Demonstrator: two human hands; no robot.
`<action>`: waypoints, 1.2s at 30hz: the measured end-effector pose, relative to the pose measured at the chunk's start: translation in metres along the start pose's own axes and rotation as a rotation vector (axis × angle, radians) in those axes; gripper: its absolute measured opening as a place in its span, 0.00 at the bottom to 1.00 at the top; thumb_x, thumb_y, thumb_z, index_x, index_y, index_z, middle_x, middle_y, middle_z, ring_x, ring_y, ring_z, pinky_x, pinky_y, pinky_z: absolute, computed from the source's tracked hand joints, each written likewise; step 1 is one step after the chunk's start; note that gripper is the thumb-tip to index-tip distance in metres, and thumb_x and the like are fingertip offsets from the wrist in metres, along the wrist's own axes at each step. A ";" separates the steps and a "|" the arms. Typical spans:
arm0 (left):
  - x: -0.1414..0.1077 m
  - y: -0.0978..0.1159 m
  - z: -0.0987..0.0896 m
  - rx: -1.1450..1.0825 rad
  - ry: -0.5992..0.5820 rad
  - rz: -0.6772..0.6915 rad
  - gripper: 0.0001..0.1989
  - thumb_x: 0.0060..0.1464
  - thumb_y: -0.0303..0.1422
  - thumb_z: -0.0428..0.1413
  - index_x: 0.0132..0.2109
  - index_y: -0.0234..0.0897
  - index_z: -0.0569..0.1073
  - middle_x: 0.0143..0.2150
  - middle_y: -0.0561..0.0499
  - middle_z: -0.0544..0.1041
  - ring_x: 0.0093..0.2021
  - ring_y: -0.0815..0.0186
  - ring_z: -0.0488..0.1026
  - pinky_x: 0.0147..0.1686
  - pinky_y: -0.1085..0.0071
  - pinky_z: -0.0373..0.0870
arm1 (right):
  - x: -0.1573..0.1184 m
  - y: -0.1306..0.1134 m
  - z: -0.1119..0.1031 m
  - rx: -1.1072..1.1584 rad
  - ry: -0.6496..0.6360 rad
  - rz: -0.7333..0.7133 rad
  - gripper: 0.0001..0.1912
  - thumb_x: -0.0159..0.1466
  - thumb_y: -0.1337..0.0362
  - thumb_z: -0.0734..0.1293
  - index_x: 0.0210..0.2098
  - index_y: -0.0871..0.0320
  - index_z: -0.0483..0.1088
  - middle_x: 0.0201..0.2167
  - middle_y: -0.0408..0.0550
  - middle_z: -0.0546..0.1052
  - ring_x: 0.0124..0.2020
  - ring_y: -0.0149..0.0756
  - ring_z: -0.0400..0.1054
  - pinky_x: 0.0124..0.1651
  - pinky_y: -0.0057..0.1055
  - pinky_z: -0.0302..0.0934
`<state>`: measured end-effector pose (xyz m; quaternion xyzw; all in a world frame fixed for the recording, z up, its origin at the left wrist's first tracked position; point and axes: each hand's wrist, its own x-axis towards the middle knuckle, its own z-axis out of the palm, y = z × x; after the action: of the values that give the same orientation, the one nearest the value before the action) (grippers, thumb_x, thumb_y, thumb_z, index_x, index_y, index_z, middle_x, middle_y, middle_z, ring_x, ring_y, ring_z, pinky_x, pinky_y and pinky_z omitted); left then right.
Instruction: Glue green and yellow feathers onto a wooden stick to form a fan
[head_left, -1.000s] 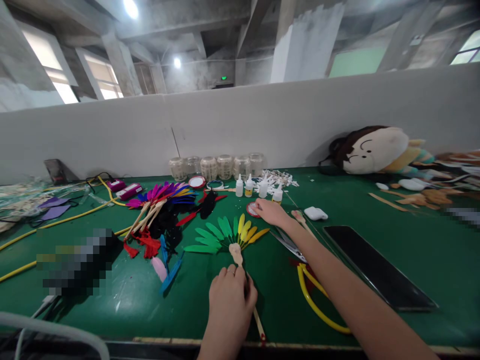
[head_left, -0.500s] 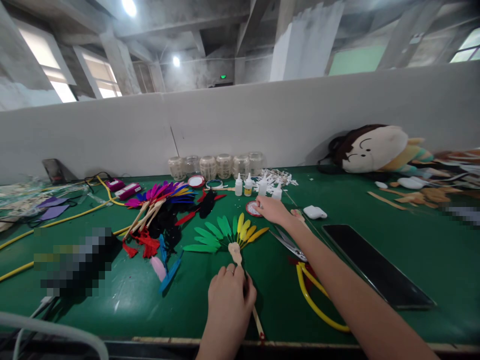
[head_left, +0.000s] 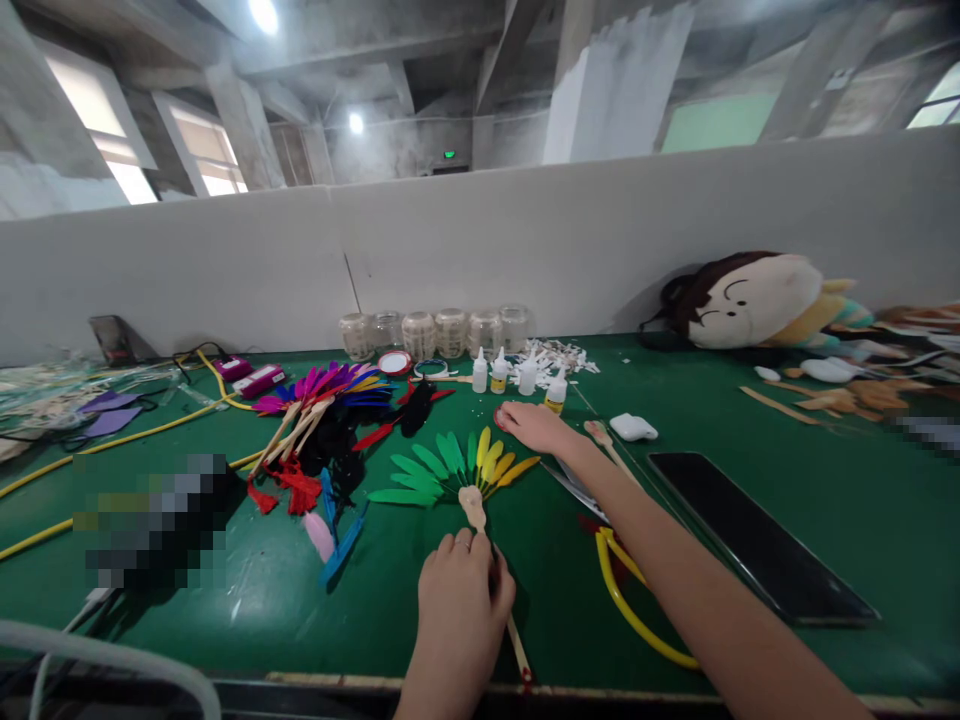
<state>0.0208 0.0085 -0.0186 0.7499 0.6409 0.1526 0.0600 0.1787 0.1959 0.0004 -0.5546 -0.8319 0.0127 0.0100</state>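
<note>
A fan of green and yellow feathers (head_left: pixel 451 464) spreads from a pale wooden handle (head_left: pixel 472 508) on the green table. My left hand (head_left: pixel 463 598) is closed around the handle's lower part, whose end sticks out below my fingers. My right hand (head_left: pixel 538 428) reaches forward, fingers bent down over a small red-rimmed lid (head_left: pixel 499 416). Most of this lid is hidden under the hand; whatever the fingers grip does not show. Just behind that hand stands a white glue bottle (head_left: pixel 556 388). Scissors (head_left: pixel 574 486) lie partly beneath my right forearm.
More glue bottles (head_left: pixel 498 372) and glass jars (head_left: pixel 451 334) line the back. Coloured feather fans (head_left: pixel 330 390) and red tassels (head_left: pixel 294 486) lie left. A phone (head_left: pixel 757 535), yellow tubing (head_left: pixel 626 610), earbud case (head_left: pixel 633 427) and plush doll (head_left: pixel 757 300) are right.
My right hand has moved slightly left and down, now covering most of the red-rimmed lid that showed before. My left hand keeps its hold on the fan handle. The view has shifted a little.
</note>
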 end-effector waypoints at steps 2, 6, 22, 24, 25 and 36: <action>0.000 0.000 0.000 -0.003 0.004 -0.002 0.09 0.53 0.30 0.45 0.31 0.38 0.70 0.30 0.51 0.72 0.33 0.64 0.67 0.30 0.70 0.56 | 0.001 0.000 0.000 -0.018 -0.024 0.000 0.14 0.65 0.62 0.50 0.37 0.59 0.64 0.41 0.53 0.72 0.37 0.37 0.67 0.32 0.27 0.51; 0.000 -0.001 0.003 -0.008 0.014 0.000 0.09 0.53 0.30 0.46 0.30 0.38 0.70 0.30 0.51 0.72 0.33 0.64 0.67 0.30 0.70 0.56 | 0.006 0.000 -0.006 -0.079 -0.086 -0.003 0.15 0.65 0.61 0.50 0.38 0.60 0.65 0.42 0.56 0.72 0.39 0.40 0.68 0.35 0.30 0.54; 0.001 -0.002 0.001 -0.032 -0.022 -0.018 0.10 0.53 0.30 0.45 0.32 0.38 0.70 0.31 0.51 0.72 0.34 0.63 0.67 0.31 0.69 0.57 | 0.011 -0.011 -0.019 -0.302 -0.180 -0.111 0.12 0.59 0.72 0.57 0.41 0.62 0.66 0.41 0.59 0.73 0.39 0.44 0.69 0.36 0.33 0.55; 0.001 -0.002 0.001 -0.038 -0.022 -0.015 0.09 0.53 0.30 0.45 0.32 0.38 0.70 0.31 0.51 0.72 0.34 0.63 0.67 0.31 0.69 0.57 | 0.012 -0.009 -0.019 -0.299 -0.181 -0.121 0.13 0.58 0.73 0.57 0.42 0.62 0.66 0.42 0.58 0.73 0.40 0.44 0.69 0.35 0.32 0.55; 0.001 -0.002 0.001 -0.040 -0.022 -0.013 0.09 0.53 0.30 0.45 0.32 0.38 0.70 0.31 0.51 0.72 0.34 0.63 0.67 0.30 0.69 0.56 | 0.013 -0.009 -0.019 -0.296 -0.179 -0.124 0.14 0.58 0.74 0.57 0.42 0.62 0.66 0.42 0.58 0.73 0.40 0.43 0.69 0.35 0.32 0.55; 0.001 -0.002 0.002 -0.028 -0.027 -0.011 0.09 0.53 0.31 0.45 0.32 0.38 0.70 0.31 0.51 0.72 0.34 0.63 0.67 0.30 0.69 0.57 | 0.016 0.002 -0.015 -0.157 -0.107 -0.130 0.13 0.60 0.66 0.54 0.31 0.61 0.69 0.32 0.54 0.75 0.29 0.37 0.67 0.29 0.28 0.49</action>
<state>0.0193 0.0100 -0.0207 0.7475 0.6419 0.1511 0.0802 0.1746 0.2113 0.0154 -0.4970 -0.8640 -0.0238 -0.0771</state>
